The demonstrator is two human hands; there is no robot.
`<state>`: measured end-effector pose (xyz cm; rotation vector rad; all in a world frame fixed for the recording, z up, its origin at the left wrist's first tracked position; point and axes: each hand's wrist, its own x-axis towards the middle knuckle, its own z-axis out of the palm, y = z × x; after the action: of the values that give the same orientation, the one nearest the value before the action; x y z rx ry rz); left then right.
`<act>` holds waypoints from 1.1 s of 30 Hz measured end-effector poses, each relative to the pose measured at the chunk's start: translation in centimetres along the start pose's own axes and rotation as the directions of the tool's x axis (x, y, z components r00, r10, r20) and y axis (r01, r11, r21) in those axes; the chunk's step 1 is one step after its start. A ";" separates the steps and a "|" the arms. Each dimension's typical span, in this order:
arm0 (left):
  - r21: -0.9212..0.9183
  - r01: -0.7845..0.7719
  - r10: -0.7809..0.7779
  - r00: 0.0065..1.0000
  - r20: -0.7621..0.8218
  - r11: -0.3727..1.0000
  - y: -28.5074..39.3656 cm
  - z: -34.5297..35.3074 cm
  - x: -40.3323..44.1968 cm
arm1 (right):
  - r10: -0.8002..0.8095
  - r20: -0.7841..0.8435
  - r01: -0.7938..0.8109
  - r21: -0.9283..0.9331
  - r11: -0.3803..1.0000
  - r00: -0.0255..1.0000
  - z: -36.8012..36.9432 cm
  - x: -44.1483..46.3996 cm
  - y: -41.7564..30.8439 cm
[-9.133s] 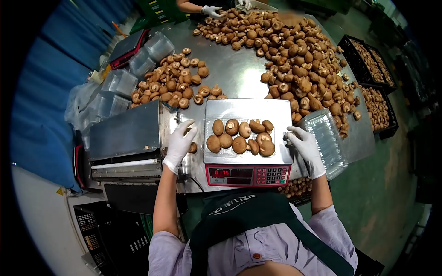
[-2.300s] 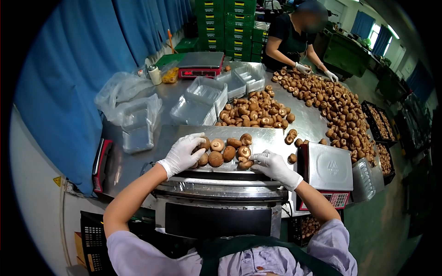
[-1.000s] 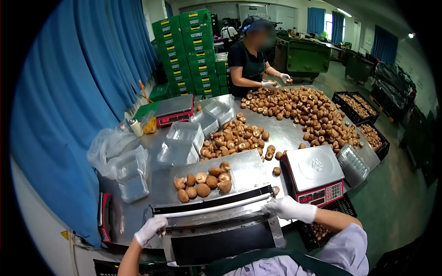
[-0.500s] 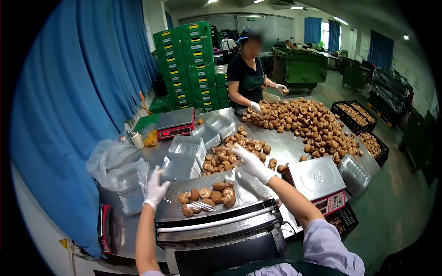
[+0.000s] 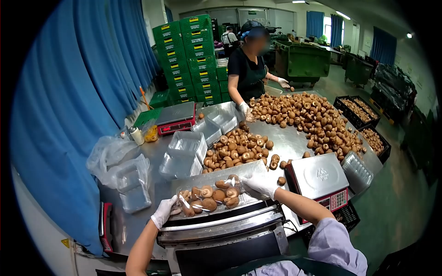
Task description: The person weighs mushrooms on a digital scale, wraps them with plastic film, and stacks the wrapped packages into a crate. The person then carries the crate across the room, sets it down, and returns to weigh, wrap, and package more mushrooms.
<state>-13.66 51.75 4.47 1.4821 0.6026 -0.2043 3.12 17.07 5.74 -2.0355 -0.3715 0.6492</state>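
Observation:
A clear plastic tray of brown mushrooms (image 5: 208,204), covered with shiny film, sits at the back of the wrapping machine (image 5: 221,221) in front of me. My left hand (image 5: 164,212), in a white glove, has its fingers closed on the tray's left end. At the opposite end, my gloved right hand (image 5: 260,185) grips the right edge; some of its fingertips are hidden. Just beyond the tray lies a small heap of loose mushrooms (image 5: 237,148) on the metal table (image 5: 287,142).
Empty clear trays (image 5: 177,164) stand left of the heap. A scale (image 5: 320,177) is close to my right forearm; another scale (image 5: 176,120) stands at the back left. Across the table, a co-worker (image 5: 248,69) handles the large mushroom pile (image 5: 313,119). Plastic bags (image 5: 108,156) lie left.
Both my hands have come down and inward from above the tray to its two ends and taken hold of it. The co-worker's hands have moved slightly.

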 end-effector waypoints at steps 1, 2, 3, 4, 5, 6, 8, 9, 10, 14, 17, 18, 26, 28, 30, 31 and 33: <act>0.009 0.003 -0.003 1.000 -0.001 1.000 0.1 0.0 -0.3 | 0.001 0.000 -0.001 0.009 1.000 1.000 0.1 -0.5 -0.3; -0.066 0.004 -0.005 1.000 -0.014 0.998 0.2 0.1 -0.7 | -0.040 -0.057 0.041 0.015 0.999 0.998 0.2 -1.3 -0.8; -0.143 0.003 -0.007 1.000 -0.026 0.990 0.4 0.2 -1.0 | -0.080 -0.116 0.082 0.016 0.996 0.990 0.2 -1.9 -1.0; -0.104 -0.055 0.046 0.995 -0.085 0.993 0.9 0.7 -1.9 | -0.311 -0.261 0.293 -0.106 0.950 0.914 1.0 -1.8 -0.9; -0.099 -0.053 0.045 0.996 -0.083 0.994 0.8 0.6 -1.9 | -0.308 -0.265 0.291 -0.102 0.951 0.914 0.9 -2.1 -0.6; 0.028 -0.080 0.083 0.988 -0.129 0.996 0.5 0.4 -1.9 | -0.270 -0.206 0.221 -0.236 0.946 0.941 0.9 -2.4 -0.3; 0.240 -0.053 0.097 0.980 -0.176 0.969 0.6 0.6 -2.2 | -0.125 -0.029 0.104 -0.388 0.916 0.992 1.2 -2.6 -0.5; 0.247 -0.051 0.096 0.980 -0.174 0.968 0.6 0.6 -2.0 | -0.123 -0.032 0.102 -0.382 0.919 0.992 1.6 -2.5 -0.3; 0.285 -0.029 0.074 0.986 -0.150 0.958 0.5 0.6 -1.5 | -0.114 -0.045 0.093 -0.334 0.938 0.992 2.2 -2.6 -0.3; 0.258 -0.147 0.181 0.977 -0.115 0.955 -0.9 1.3 -0.2 | -0.259 -0.154 0.205 -0.298 0.932 0.954 3.3 -2.4 1.6; 0.107 -0.231 0.245 0.959 -0.146 0.967 -0.2 3.2 -4.3 | -0.261 -0.180 0.261 -0.027 0.965 0.948 2.5 -5.5 1.0; 0.231 -0.373 0.407 0.905 -0.121 0.899 -1.4 3.7 -6.3 | -0.386 -0.235 0.373 -0.101 0.922 0.892 2.2 -7.6 1.5; 0.080 0.062 -0.056 0.995 -0.079 0.995 -15.2 7.2 -21.0 | 0.046 0.201 0.017 -0.302 0.953 0.978 7.6 -23.3 9.3; -0.017 0.072 -0.074 0.992 -0.105 0.997 -14.0 9.2 -21.4 | 0.103 0.262 -0.012 -0.327 0.945 0.960 7.6 -22.4 9.5; 0.062 0.042 -0.037 0.995 -0.089 0.997 -13.7 9.3 -21.2 | 0.180 0.383 -0.045 -0.337 0.940 0.906 6.3 -20.8 8.8; 0.064 0.040 -0.035 0.995 -0.090 0.997 -13.9 9.1 -21.0 | 0.196 0.376 -0.037 -0.389 0.920 0.906 5.5 -20.4 7.8; 0.126 -0.090 0.117 0.966 -0.230 0.988 -14.3 8.8 -21.1 | 0.152 0.367 -0.067 -0.234 0.970 0.918 4.2 -19.9 7.6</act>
<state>-36.01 36.86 2.22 1.6589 0.7124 0.0216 -15.49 6.16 3.33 -2.1428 -0.5796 1.1282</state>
